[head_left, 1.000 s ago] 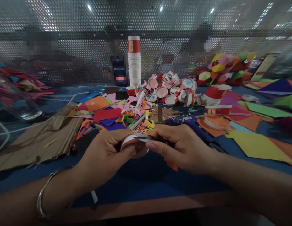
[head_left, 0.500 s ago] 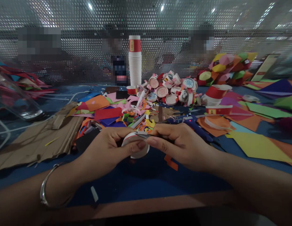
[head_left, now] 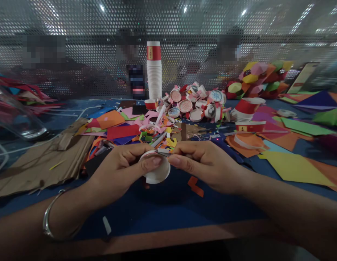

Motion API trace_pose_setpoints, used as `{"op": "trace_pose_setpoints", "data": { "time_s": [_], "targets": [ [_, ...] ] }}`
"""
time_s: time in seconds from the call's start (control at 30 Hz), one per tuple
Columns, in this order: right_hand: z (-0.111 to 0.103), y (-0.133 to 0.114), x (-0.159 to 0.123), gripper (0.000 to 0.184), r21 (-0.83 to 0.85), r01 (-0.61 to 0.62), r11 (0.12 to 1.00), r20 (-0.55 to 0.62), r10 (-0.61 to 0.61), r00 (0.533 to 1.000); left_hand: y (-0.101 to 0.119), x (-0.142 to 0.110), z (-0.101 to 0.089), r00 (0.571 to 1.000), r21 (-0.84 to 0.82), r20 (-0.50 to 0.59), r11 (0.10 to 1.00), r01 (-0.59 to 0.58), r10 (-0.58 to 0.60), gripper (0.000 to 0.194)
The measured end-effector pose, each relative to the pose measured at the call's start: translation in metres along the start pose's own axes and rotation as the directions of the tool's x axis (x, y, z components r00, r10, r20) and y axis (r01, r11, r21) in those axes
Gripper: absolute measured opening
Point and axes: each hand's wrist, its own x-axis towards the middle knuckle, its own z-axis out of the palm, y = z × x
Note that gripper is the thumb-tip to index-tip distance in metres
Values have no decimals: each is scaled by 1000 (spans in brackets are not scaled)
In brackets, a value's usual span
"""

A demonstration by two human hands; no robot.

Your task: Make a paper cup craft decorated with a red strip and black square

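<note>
In the head view, a tall cup stack (head_left: 154, 80) is standing on the blue tabletop (head_left: 163, 214). In front of the stack, the left hand (head_left: 118, 166) is holding a small white cup piece (head_left: 159, 174), its fingers pinching the edge. The right hand (head_left: 210, 165) is pinching a thin gray thing (head_left: 163, 154) at that edge, fingers closed. Cut cups (head_left: 185, 106) are lying right of the stack.

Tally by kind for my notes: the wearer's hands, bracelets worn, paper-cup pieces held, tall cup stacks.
Left hand and right hand: 2
Bracelet: 1
Held paper-cup piece: 1
Tall cup stack: 1
Total: 5
</note>
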Motion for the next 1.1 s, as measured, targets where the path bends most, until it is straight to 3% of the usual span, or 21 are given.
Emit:
{"op": "trace_pose_setpoints", "data": {
  "time_s": [0.4, 0.57, 0.77, 0.97, 1.1],
  "targets": [
    [2, 4, 1, 43, 126, -10, 992, 55, 3, 998, 4, -1, -1, 988, -145, 63, 978, 150, -142, 25],
    [3, 2, 1, 44, 81, 24, 996, 15, -25, 1000, 8, -3, 3, 963, -284, 88, 920, 269, -255, 23],
    [4, -7, 4, 52, 108, 127, 986, 36, -131, 991, 11, -1, 0, 918, -430, 248, 814, 390, -308, 19],
    [4, -8, 3, 48, 118, 156, 981, 33, -160, 986, 11, -2, -1, 918, -426, 262, 818, 386, -298, 20],
    [4, -7, 2, 49, 162, 119, 980, 55, -129, 990, 12, -4, 2, 941, -435, 198, 836, 335, -275, 18]
  ]
}}
